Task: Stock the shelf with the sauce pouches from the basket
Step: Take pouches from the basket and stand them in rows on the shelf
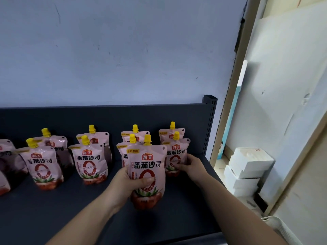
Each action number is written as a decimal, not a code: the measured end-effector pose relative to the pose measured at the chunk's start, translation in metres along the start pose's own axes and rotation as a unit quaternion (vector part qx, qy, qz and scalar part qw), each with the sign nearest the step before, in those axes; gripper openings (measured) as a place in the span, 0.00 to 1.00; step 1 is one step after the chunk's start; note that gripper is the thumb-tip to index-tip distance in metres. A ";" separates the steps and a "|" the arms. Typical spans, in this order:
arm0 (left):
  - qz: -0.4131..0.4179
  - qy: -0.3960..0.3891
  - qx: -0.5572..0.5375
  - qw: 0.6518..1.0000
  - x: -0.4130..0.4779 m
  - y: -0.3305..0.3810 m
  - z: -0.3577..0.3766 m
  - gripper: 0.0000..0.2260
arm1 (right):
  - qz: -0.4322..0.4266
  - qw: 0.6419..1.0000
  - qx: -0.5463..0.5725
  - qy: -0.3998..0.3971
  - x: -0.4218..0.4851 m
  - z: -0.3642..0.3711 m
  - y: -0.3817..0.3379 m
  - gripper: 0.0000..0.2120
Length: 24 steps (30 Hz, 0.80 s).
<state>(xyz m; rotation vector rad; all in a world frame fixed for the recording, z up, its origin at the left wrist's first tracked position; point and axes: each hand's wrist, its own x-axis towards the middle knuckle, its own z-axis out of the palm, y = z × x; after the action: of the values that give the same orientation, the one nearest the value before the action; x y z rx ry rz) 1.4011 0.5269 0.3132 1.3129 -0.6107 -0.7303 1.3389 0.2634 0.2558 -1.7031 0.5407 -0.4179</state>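
Observation:
Several pink sauce pouches with yellow caps stand upright in rows on the dark grey shelf (177, 218). My left hand (129, 183) grips one pouch (147, 167) by its left side, thumb across its front, in front of the middle-right row. My right hand (192, 165) touches the lower right side of the front pouch of the rightmost row (175, 152), fingers curled on it. Other pouches stand further left, such as one pouch (89, 161) and another pouch (43, 165). The basket is mostly out of view; a white rim (279, 225) shows at the lower right.
The shelf's back panel (106, 117) and a perforated upright post (210, 121) bound the shelf at the rear and right. A blue-white wall rises behind. Stacked white boxes (246, 170) sit on the floor beyond the shelf's right end, by a door frame (235, 85).

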 end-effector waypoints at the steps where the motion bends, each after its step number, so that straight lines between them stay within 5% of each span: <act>1: 0.000 -0.003 -0.002 1.000 -0.002 0.000 -0.002 0.26 | 0.000 1.000 0.004 0.005 0.000 0.002 0.001 0.15; 6: 0.000 0.002 -0.023 1.000 -0.012 -0.008 -0.011 0.17 | 0.010 1.000 0.020 0.020 0.001 0.005 0.006 0.17; 13: -0.010 0.024 -0.022 0.999 -0.019 -0.017 -0.011 0.21 | 0.059 0.996 0.060 0.031 -0.013 -0.016 0.004 0.27; 18: -0.022 -0.002 -0.028 0.999 -0.022 -0.016 -0.008 0.17 | 0.001 0.952 0.186 0.243 -0.052 -0.010 -0.027 0.06; 21: -0.014 -0.024 -0.027 0.999 -0.019 -0.013 -0.006 0.17 | -0.058 0.949 0.286 0.118 -0.082 0.015 -0.065 0.14; 24: -0.001 -0.046 -0.023 0.999 -0.012 -0.012 -0.001 0.18 | -0.052 0.973 0.217 -0.061 -0.109 0.047 -0.092 0.12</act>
<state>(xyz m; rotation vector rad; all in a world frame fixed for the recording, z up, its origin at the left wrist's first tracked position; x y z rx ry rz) 1.3925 0.5354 0.3017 1.2427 -0.6631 -0.8059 1.2862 0.3776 0.3391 -1.3256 0.2457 -0.4646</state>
